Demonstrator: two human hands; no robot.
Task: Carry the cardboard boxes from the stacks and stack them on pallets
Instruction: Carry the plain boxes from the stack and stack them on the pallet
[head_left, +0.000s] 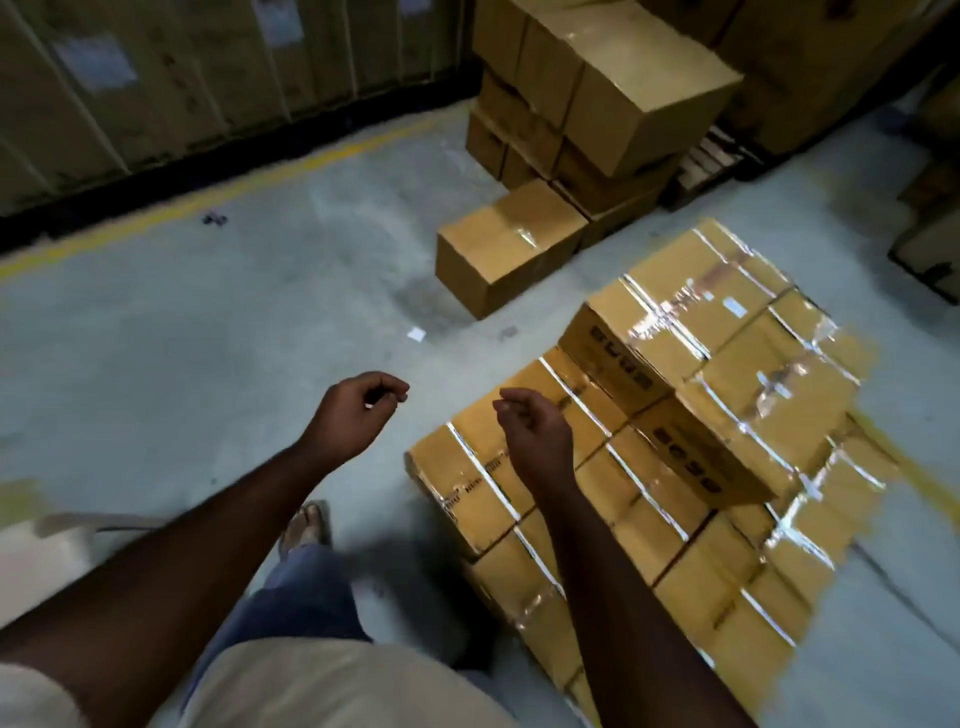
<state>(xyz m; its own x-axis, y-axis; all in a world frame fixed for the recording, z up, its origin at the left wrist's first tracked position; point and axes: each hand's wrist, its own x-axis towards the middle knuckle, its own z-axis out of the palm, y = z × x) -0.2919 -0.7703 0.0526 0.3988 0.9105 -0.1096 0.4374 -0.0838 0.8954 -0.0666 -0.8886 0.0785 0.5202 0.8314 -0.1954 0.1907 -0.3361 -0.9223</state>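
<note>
Taped brown cardboard boxes fill a low layer at the lower right, hiding whatever is beneath them. A second, partial layer of boxes sits on its far part. A single box stands alone on the floor beyond. Behind it rises a taller stack of boxes. My left hand hovers over the bare floor with loosely curled fingers, holding nothing. My right hand hangs above the near corner of the low layer, fingers also loosely curled and empty.
Grey concrete floor spreads to the left, crossed by a yellow line. Large strapped cartons line the far left wall. A dark pallet shows beside the tall stack. My foot is by the layer's near corner.
</note>
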